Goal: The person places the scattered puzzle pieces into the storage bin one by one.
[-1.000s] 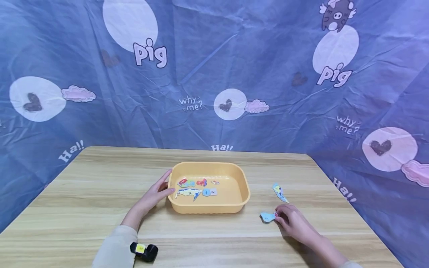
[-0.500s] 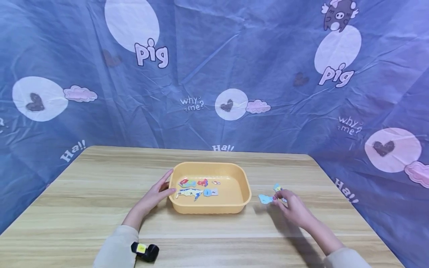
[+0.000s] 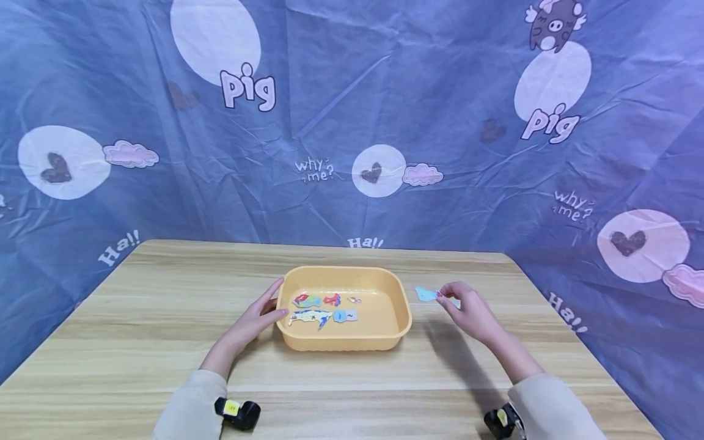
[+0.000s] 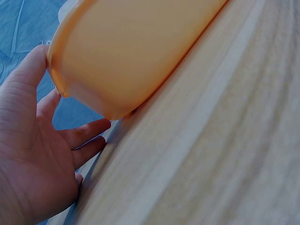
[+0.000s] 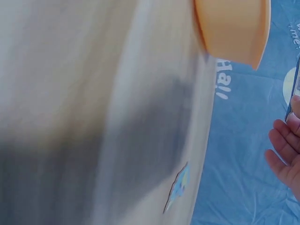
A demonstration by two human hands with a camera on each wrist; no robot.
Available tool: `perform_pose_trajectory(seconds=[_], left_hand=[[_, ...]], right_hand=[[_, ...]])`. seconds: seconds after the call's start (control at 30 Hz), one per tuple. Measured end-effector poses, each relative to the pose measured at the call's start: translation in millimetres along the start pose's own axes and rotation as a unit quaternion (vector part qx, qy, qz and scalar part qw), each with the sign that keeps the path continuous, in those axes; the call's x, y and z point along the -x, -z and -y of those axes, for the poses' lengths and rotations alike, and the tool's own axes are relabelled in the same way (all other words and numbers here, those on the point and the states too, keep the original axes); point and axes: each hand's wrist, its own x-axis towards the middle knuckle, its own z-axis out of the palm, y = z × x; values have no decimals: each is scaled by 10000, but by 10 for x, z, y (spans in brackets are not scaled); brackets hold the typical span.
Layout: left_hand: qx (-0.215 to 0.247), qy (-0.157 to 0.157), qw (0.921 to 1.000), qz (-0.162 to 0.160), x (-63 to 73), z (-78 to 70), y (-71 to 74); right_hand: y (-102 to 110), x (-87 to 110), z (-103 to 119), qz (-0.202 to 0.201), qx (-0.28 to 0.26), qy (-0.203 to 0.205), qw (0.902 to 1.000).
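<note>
My right hand (image 3: 470, 313) pinches a flat light-blue puzzle piece (image 3: 425, 294) between thumb and fingertips, above the table to the right of a yellow-orange plastic bin (image 3: 343, 344). Only a sliver of that piece shows at the edge of the right wrist view. Another blue-and-yellow piece (image 5: 178, 187) lies on the table below this hand, mostly covered by it in the head view. At the bin's left end, my left hand (image 3: 254, 318) rests with fingers extended, thumb and fingertips against the rim and outer wall (image 4: 122, 51).
Inside the bin lie several flat printed pieces, among them a long white-and-blue one (image 3: 310, 316), a red one (image 3: 332, 299) and a light-blue one (image 3: 341, 315). A wooden table (image 3: 330, 403) carries everything, with a blue printed cloth (image 3: 341, 122) hanging behind.
My right hand has risen off the table with the light-blue piece and moved forward and slightly left, passing over the other loose piece. The left hand and bin stay put.
</note>
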Motion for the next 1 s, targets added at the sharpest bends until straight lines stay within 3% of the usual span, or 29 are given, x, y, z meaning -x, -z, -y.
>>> perform_pose_trajectory(seconds=[0.57,1.0], left_hand=[[11,-8,10000,23,1,3,3],[-93,-29,9999,-39,-1,18,-1]], right_hand=[[-249,-410,269,99,-530,-352,9979],[-493,-548,516,230,-1059,-631,9921]])
